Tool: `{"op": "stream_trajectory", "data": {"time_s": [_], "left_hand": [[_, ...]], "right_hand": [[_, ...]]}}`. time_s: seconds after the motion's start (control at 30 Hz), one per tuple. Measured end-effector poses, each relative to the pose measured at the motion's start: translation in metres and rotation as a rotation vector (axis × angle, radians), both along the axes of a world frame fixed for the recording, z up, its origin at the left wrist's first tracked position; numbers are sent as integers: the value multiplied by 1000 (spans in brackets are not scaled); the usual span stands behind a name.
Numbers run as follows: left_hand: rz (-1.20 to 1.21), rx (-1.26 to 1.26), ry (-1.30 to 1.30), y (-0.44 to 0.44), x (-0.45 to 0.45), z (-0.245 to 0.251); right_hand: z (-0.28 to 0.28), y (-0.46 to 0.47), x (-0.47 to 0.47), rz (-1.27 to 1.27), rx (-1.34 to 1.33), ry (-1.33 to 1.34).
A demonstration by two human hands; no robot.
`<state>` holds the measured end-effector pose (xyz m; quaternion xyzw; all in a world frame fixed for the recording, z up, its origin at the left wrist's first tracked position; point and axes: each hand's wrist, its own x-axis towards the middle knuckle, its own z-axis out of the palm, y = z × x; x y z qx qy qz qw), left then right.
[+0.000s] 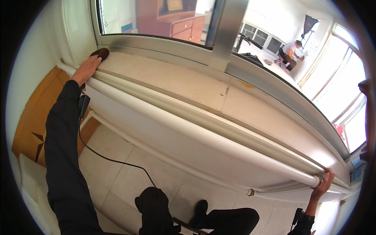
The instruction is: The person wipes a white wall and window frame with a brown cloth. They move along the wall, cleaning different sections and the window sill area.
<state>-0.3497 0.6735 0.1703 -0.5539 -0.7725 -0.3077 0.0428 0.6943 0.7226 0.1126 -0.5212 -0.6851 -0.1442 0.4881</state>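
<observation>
My left hand [88,68] lies at the far left end of the window sill [164,79], on a dark brown object [101,54] whose kind I cannot tell; part of it shows beyond my fingers. At the right end, my right hand [324,182] is on the edge of the sill, beside the end fitting of a thick white pipe [188,126]. Its fingers curl over the edge, and whether it holds anything there is hidden. The pipe runs below the sill between both hands.
Above the sill is a metal-framed window [227,35]. Through it, a person [289,54] sits on a stool by a wall, near a reddish cabinet [185,26]. A thin black cable [117,161] hangs below my left sleeve. A white radiator [288,192] stands lower right.
</observation>
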Motion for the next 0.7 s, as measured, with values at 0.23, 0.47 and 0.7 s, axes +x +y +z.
{"op": "stream_trajectory", "data": {"time_s": [0.23, 0.47, 0.7], "left_hand": [[-143, 6, 79, -11, 74, 1], [-219, 33, 115, 8, 191, -9], [-459, 59, 270, 41, 340, -3]], "right_hand": [[11, -4, -25, -12, 36, 13], [12, -4, -35, -65, 80, -22], [11, -4, -41, -114, 95, -19]]}}
